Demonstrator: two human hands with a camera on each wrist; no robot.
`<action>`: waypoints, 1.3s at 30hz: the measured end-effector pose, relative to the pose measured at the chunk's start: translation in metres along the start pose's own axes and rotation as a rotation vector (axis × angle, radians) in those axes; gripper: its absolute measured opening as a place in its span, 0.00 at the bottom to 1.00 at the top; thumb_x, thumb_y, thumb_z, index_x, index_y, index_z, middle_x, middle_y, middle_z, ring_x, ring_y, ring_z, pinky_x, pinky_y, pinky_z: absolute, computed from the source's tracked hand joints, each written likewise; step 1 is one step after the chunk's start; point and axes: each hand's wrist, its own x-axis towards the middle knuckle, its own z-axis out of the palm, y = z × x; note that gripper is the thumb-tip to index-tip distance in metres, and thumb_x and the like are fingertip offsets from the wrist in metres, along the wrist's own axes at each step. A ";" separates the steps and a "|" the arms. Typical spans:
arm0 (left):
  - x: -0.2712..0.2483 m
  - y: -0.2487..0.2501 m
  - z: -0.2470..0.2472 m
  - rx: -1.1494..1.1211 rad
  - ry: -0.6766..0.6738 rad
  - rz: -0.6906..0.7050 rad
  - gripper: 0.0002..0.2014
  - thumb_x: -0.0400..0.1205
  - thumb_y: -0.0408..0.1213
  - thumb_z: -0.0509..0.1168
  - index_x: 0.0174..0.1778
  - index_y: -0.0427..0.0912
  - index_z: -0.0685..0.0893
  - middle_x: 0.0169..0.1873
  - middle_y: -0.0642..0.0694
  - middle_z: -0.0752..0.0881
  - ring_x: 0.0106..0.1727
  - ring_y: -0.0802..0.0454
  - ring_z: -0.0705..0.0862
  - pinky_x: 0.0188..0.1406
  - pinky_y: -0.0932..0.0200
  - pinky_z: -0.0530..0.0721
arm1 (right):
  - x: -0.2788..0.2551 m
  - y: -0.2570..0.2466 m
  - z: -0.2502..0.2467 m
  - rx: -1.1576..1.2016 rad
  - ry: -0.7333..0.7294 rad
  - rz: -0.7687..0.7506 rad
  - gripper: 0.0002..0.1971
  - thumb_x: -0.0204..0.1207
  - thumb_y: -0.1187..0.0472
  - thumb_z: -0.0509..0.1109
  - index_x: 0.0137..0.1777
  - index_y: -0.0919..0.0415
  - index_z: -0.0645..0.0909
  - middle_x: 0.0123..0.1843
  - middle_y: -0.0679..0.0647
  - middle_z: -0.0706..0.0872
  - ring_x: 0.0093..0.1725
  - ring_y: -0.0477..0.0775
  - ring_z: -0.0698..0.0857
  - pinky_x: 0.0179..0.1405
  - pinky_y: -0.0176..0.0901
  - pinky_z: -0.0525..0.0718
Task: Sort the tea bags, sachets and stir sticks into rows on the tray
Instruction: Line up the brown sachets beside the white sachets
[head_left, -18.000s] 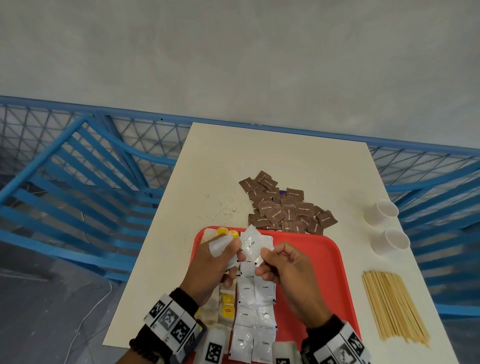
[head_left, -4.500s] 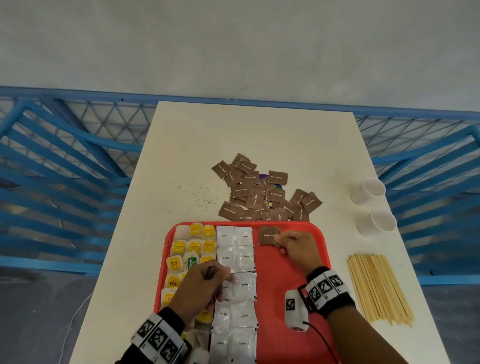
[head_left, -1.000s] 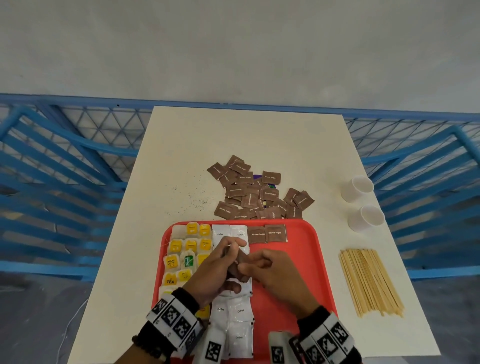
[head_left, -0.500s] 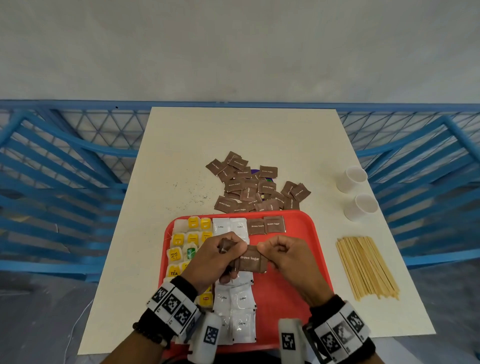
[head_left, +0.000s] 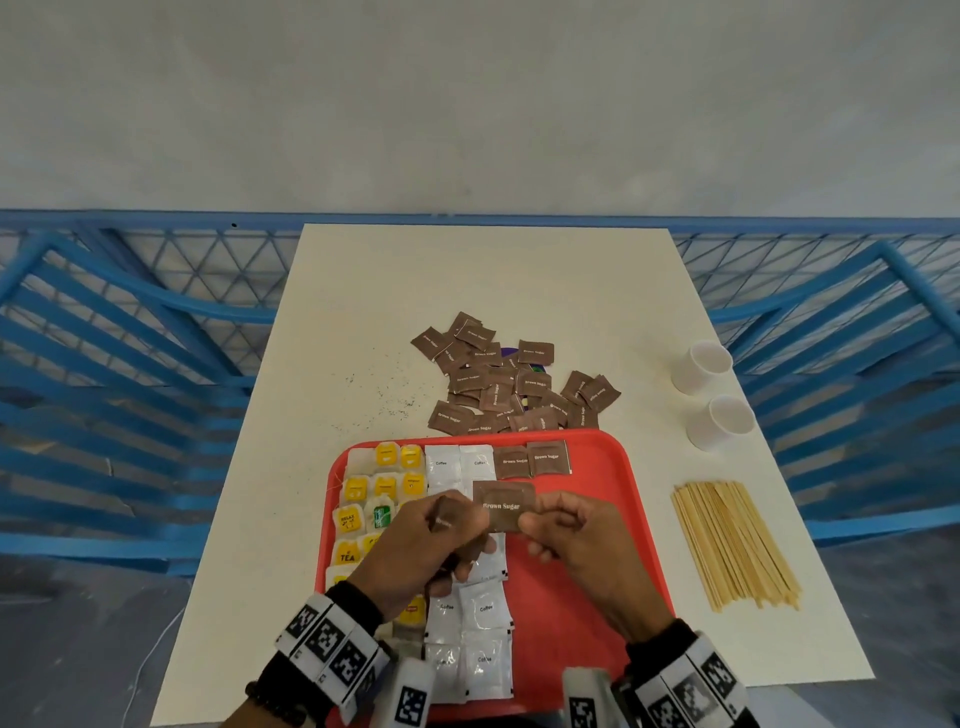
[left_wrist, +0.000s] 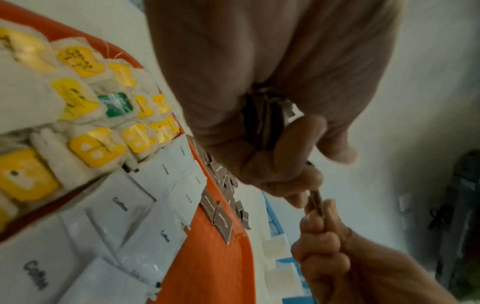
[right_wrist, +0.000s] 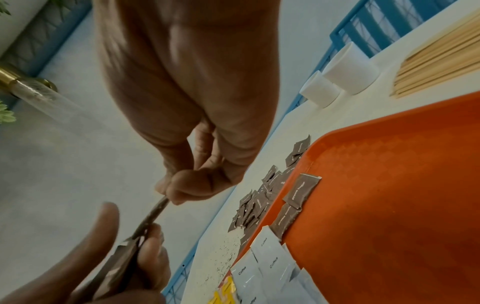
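A pale table (head_left: 467, 291) carries everything. A red tray (head_left: 597, 571) sits at its near edge. Just beyond the tray's far rim lies a loose pile of brown sugar sachets (head_left: 509, 384), overlapping one another, with something purple (head_left: 540, 366) showing through the pile, too hidden to identify. Dark specks (head_left: 384, 395) are scattered left of the pile. Near the right edge stand two white cups (head_left: 709, 395), one behind the other. A sheaf of stir sticks (head_left: 732, 540) lies right of the tray.
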 end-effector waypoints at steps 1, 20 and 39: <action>-0.001 -0.002 0.000 0.040 -0.019 0.007 0.17 0.81 0.46 0.71 0.46 0.32 0.82 0.39 0.30 0.88 0.24 0.50 0.78 0.18 0.64 0.68 | 0.000 0.001 -0.001 0.002 -0.004 -0.006 0.05 0.75 0.70 0.76 0.50 0.69 0.87 0.33 0.56 0.89 0.29 0.46 0.83 0.31 0.33 0.82; 0.001 -0.030 -0.005 0.302 0.088 -0.097 0.13 0.84 0.42 0.69 0.40 0.36 0.85 0.35 0.40 0.91 0.28 0.47 0.83 0.20 0.63 0.72 | 0.053 0.037 -0.037 -0.216 0.212 0.088 0.02 0.76 0.67 0.76 0.45 0.63 0.90 0.26 0.43 0.87 0.22 0.34 0.79 0.28 0.27 0.76; -0.004 -0.034 -0.014 0.298 0.098 -0.135 0.15 0.85 0.43 0.68 0.45 0.32 0.85 0.36 0.40 0.91 0.27 0.50 0.84 0.18 0.63 0.73 | 0.096 0.069 -0.023 -0.637 0.372 0.155 0.13 0.72 0.53 0.80 0.37 0.62 0.83 0.36 0.49 0.88 0.40 0.49 0.85 0.36 0.41 0.78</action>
